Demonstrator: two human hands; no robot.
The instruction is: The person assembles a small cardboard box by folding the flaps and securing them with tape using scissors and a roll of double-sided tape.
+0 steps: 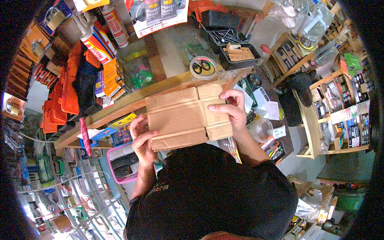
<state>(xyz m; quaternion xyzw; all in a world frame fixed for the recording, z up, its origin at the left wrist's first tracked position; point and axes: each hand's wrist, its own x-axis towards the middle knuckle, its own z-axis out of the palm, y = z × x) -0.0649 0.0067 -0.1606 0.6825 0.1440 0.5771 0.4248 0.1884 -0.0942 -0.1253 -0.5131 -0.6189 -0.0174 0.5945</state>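
In front of my chest I hold a brown piece of creased cardboard (pixel 178 120), with fold lines running along it and flaps at its right end. My left hand (pixel 143 138) grips its left edge, with fingers curled behind and the thumb on the front. On the right side, my right hand (pixel 235 112) pinches the flap end, thumb and a finger lying on the near face. The underside of the cardboard is hidden from view. Just beyond it, a clear round tub (pixel 203 67) with black-handled scissors stands on the glass counter (pixel 170 62).
Black trays of long screws (pixel 230 37) and tan pieces (pixel 240 53) stand at the far right of the counter. Orange cases (pixel 71 86) and glue tubes (pixel 114 26) crowd the left. Below are a pink-rimmed basket (pixel 110 154) and a clear plastic tub (pixel 263 130); shelves (pixel 340 104) line the right.
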